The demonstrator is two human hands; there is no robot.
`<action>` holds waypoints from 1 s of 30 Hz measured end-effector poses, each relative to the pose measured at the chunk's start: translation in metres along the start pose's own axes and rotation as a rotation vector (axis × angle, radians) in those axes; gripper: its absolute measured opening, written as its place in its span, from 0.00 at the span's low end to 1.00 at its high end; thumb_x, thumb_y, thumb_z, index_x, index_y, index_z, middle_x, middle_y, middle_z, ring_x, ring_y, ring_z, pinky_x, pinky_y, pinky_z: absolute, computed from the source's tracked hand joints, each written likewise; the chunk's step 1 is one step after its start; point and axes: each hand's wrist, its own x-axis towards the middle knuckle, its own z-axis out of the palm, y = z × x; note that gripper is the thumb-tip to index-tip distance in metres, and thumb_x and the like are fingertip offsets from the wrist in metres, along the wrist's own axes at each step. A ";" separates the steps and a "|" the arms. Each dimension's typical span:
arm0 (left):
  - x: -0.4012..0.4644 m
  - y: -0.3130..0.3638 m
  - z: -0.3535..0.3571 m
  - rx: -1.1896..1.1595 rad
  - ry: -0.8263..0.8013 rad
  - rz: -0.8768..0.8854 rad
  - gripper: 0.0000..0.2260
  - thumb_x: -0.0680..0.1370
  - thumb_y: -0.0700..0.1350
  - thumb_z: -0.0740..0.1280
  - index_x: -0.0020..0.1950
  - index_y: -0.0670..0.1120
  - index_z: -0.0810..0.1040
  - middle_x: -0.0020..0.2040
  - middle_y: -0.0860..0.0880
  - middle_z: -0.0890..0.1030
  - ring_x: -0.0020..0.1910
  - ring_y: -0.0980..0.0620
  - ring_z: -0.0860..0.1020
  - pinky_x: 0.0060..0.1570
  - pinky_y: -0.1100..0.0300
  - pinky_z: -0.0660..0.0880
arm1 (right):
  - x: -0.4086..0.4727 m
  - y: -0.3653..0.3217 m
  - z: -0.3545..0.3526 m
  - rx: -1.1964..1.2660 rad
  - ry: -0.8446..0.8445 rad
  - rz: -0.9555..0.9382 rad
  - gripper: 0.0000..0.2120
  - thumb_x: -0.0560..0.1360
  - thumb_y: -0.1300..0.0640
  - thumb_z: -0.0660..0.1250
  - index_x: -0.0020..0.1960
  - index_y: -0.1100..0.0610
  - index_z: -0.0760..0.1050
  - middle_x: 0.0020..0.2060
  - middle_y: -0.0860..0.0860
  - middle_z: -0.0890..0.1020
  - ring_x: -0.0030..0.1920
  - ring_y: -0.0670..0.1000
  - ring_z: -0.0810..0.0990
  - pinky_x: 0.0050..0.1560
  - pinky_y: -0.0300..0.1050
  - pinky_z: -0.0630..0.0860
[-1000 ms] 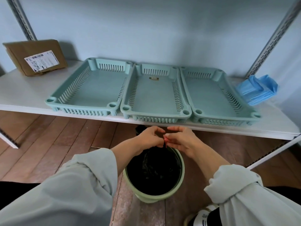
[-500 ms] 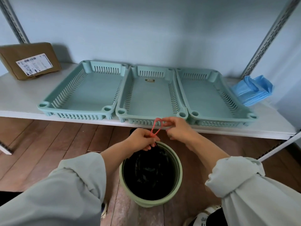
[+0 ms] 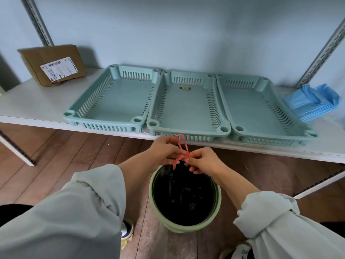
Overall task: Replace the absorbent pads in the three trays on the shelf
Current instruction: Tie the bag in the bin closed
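The right hand and the left hand both pinch the red drawstring of the black bag in the bin, just in front of the middle tray. The three trays lie side by side on the shelf, all without a pad. The blue pads are stacked to the right of the trays, long side running toward the wall, nearer the right hand. I judge it must rise over the shelf edge; the way beyond looks open.
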 end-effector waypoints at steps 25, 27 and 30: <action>0.013 -0.035 0.004 0.810 -0.070 0.504 0.15 0.72 0.37 0.70 0.59 0.43 0.79 0.56 0.47 0.81 0.55 0.54 0.77 0.60 0.62 0.70 | -0.003 -0.002 -0.007 0.236 0.163 -0.063 0.03 0.75 0.58 0.69 0.46 0.57 0.82 0.37 0.52 0.82 0.34 0.43 0.78 0.38 0.34 0.78; 0.014 -0.045 0.011 0.798 -0.070 0.511 0.09 0.76 0.39 0.67 0.55 0.41 0.81 0.53 0.46 0.82 0.52 0.53 0.78 0.56 0.62 0.70 | -0.005 -0.003 -0.005 0.211 0.168 -0.075 0.04 0.74 0.58 0.70 0.45 0.58 0.82 0.36 0.53 0.82 0.32 0.42 0.78 0.36 0.32 0.77; 0.016 -0.062 0.017 0.816 -0.082 0.467 0.09 0.80 0.42 0.62 0.49 0.42 0.82 0.50 0.47 0.82 0.50 0.52 0.78 0.50 0.65 0.68 | -0.011 -0.013 -0.005 0.217 0.170 -0.127 0.06 0.74 0.62 0.69 0.48 0.65 0.82 0.32 0.54 0.81 0.28 0.43 0.76 0.33 0.32 0.76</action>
